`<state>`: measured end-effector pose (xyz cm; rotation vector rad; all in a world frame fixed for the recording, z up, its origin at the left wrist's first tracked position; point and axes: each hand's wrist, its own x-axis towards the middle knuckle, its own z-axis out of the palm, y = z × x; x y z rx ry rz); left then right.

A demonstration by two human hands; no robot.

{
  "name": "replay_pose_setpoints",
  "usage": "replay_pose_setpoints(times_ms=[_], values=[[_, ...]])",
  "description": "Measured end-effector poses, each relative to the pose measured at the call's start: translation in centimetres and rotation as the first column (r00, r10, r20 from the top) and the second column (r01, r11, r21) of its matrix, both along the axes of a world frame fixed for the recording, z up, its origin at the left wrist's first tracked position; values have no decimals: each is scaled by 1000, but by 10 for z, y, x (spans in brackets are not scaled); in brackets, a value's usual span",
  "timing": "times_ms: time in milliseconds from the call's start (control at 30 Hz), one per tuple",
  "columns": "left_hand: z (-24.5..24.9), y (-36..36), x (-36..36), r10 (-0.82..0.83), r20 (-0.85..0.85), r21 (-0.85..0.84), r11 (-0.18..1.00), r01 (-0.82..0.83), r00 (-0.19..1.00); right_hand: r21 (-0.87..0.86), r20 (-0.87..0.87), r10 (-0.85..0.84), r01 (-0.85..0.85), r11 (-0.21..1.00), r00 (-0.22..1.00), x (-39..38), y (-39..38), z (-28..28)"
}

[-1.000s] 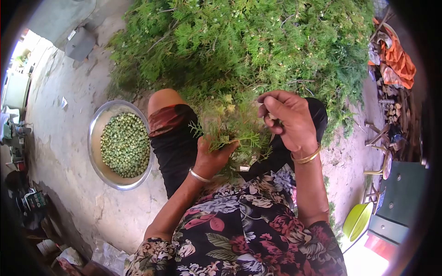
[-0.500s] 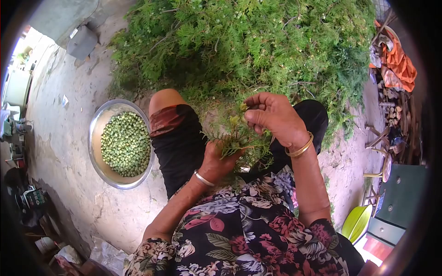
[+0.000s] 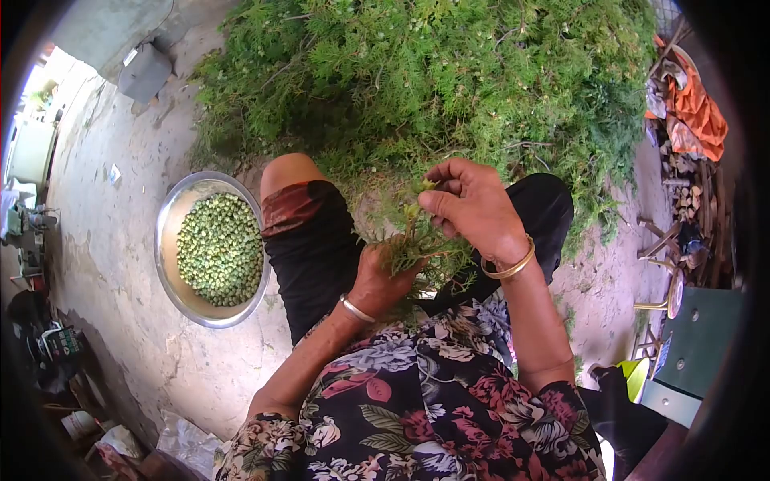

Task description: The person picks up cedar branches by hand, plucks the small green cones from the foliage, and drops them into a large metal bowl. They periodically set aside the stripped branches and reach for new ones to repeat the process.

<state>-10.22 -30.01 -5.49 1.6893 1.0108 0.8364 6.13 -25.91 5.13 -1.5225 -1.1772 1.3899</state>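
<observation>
Wrapped round a green conifer sprig (image 3: 437, 260) is my left hand (image 3: 381, 276), low between my knees, a pale bangle at its wrist. My right hand (image 3: 473, 204), with a gold-coloured bangle, is just above the sprig, thumb and fingers pinched on a small yellow-green cone (image 3: 425, 186). Left of my knee, a wide metal basin (image 3: 170, 276) on the floor holds many round green cones (image 3: 216, 252).
A large heap of green branches (image 3: 449, 80) lies in front of my knees. At the right are an orange cloth (image 3: 696, 116), stacked wood (image 3: 690, 200) and a green cabinet (image 3: 698, 341). A grey box (image 3: 146, 74) stands at the upper left.
My right hand has shifted slightly left and its wrist has turned a little. My left hand still holds the sprig. A dark-clothed leg now shows at the lower right, partly covering the lime-green object.
</observation>
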Motion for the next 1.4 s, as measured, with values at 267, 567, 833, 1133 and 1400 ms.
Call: replay_pose_setpoints(times_ms=[267, 567, 833, 1133, 1400], values=[[-11, -2, 1, 9, 2, 86, 996, -9, 1000, 95, 8, -45, 44, 995, 999, -6, -4, -8], [4, 9, -2, 14, 86, 9, 1000, -15, 996, 79, -184, -174, 191, 978, 967, 7, -3, -2], [-9, -1, -11, -38, -12, -48, 998, 37, 999, 253, -347, -232, 329, 910, 908, 64, 13, 43], [-10, 3, -6, 126, 118, -176, 979, -104, 985, -56, -786, -161, 190, 980, 597, 44, -2, 22], [0, 6, -4, 120, 86, 15, 992, -122, 989, -151, -683, -259, 215, 965, 683, 22, -9, 13]])
